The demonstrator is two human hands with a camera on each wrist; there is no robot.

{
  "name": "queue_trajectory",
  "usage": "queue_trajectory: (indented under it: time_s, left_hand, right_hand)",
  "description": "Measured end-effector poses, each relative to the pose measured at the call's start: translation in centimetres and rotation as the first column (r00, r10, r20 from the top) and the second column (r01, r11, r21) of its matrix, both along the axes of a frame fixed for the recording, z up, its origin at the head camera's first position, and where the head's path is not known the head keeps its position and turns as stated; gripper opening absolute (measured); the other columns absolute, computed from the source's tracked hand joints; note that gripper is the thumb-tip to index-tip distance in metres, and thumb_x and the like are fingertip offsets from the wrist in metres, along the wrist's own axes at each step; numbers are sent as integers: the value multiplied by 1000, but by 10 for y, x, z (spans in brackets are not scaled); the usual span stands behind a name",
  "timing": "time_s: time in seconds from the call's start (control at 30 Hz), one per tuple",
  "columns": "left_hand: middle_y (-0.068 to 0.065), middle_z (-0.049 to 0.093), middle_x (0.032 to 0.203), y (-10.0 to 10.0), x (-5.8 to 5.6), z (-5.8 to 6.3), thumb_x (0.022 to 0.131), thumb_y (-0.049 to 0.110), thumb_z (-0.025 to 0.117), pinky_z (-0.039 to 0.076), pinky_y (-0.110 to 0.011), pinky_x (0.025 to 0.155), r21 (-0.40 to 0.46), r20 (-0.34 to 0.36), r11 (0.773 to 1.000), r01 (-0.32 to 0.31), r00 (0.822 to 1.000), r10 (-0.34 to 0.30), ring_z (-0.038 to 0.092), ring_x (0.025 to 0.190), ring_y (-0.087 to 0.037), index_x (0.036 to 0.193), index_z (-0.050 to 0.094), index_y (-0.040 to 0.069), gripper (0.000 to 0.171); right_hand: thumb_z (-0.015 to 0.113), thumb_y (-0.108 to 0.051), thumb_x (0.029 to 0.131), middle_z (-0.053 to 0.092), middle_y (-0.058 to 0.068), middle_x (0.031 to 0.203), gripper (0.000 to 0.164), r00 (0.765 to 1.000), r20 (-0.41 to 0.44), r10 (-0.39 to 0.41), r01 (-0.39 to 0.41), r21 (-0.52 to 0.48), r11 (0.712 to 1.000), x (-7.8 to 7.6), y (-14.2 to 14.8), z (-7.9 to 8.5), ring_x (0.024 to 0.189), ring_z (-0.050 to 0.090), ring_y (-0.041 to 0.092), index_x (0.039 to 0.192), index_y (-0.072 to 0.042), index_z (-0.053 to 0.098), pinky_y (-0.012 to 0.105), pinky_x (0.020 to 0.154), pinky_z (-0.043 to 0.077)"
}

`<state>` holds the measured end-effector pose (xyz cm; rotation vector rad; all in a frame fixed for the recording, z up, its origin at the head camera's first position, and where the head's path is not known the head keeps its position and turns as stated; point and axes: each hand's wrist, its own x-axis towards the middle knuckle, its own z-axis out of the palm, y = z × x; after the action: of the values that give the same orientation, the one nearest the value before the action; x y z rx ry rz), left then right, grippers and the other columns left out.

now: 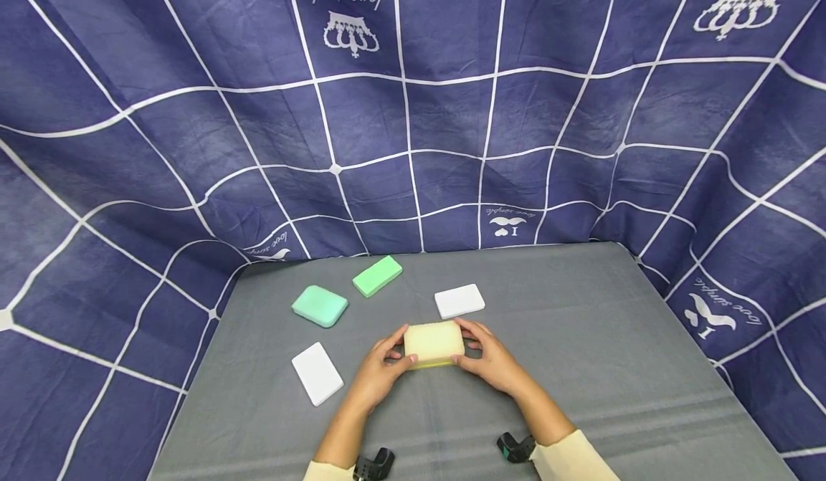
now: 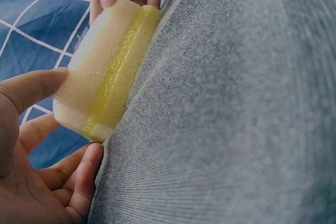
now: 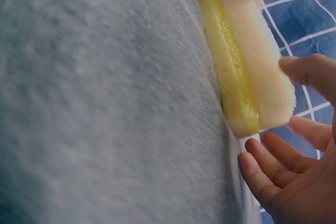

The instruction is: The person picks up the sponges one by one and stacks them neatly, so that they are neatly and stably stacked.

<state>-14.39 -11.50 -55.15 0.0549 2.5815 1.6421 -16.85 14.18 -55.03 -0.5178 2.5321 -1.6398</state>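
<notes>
A pale cream and yellow layered sponge (image 1: pixel 434 343) sits on the grey cloth, long side across in the head view. My left hand (image 1: pixel 379 368) holds its left end, thumb at the near corner and index finger at the far one. At the opposite end my right hand (image 1: pixel 492 359) grips in the same way. Up close in the left wrist view, the sponge (image 2: pixel 102 72) shows a thick cream layer over a bright yellow band and a yellowish base. In the right wrist view the lower fingers (image 3: pixel 278 156) spread beside the sponge's end.
Beyond the sponge lies a white block (image 1: pixel 459 301). To the left are a bright green block (image 1: pixel 377 276), a mint-green rounded sponge (image 1: pixel 320 306) and a white rectangular block (image 1: pixel 317 373). A blue curtain (image 1: pixel 452 122) with white lines borders the grey table (image 1: pixel 613 337).
</notes>
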Motion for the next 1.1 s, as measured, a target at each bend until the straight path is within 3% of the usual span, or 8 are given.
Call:
queue_trajectory:
  time_s: [0.23,0.53,0.9,1.1]
  left_hand:
    - [-10,61,131,0,1,1,89,33,77,49,-25,80,16,0,1000,-8,1000,8,58,103,-20,147,55,23,64]
    - [-10,60,132,-1,0,-1,89,33,77,49,-25,81,25,8,1000,-8,1000,7,58,104,-20,148,54,23,64]
    - [-10,60,133,0,0,-1,89,33,77,50,-25,81,40,10,999,-6,1000,5,59,106,-22,147,54,24,64]
    - [-11,61,133,0,0,-1,89,33,77,49,-26,82,40,9,999,-5,1000,5,59,106,-22,147,54,23,64]
  right_hand:
    - [79,-14,87,54,20,140,67,999,-2,-52,52,-34,998,-7,9,10,130,56,38,147,-4,49,53,103,49]
    - [79,-15,88,52,18,142,67,995,-38,-94,94,-5,996,-24,19,15,131,55,37,146,-2,49,51,104,49]
    - [78,-9,87,50,26,139,68,985,-80,-154,156,18,988,-44,28,13,129,54,41,146,1,47,54,102,49]
    - [78,-10,87,49,26,141,67,980,-47,-195,196,34,980,-56,33,10,130,54,40,146,2,47,54,104,48]
